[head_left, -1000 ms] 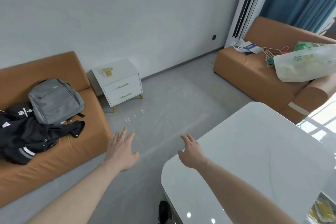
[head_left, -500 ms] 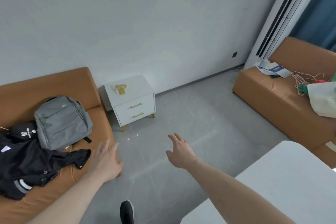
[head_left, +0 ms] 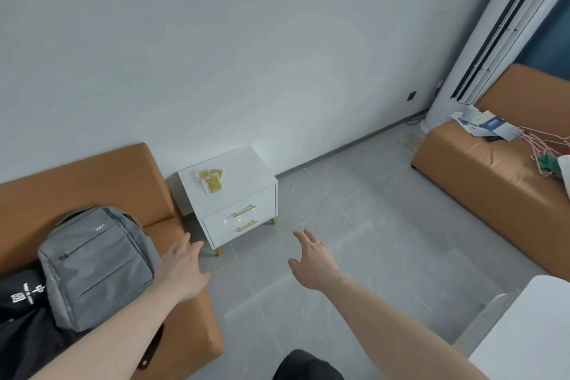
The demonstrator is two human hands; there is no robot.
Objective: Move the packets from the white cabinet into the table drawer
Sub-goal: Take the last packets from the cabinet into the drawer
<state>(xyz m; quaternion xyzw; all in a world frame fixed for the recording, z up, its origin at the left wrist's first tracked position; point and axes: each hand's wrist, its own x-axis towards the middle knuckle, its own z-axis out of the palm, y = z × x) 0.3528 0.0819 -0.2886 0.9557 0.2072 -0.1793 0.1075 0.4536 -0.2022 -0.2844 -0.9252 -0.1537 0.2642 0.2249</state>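
While yellow packets (head_left: 211,179) lie in a small heap on top of the white cabinet (head_left: 246,194) against the far wall, both hands reach toward it empty. Left hand (head_left: 182,271) and right hand (head_left: 313,261) hang open-fingered over grey floor tiles (head_left: 354,241), an orange sofa (head_left: 92,182) at left.

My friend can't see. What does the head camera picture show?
Two bare, empty hands, left hand and right hand, reach toward a small white two-drawer cabinet with yellow packets on top. A grey backpack lies on an orange sofa beside it.
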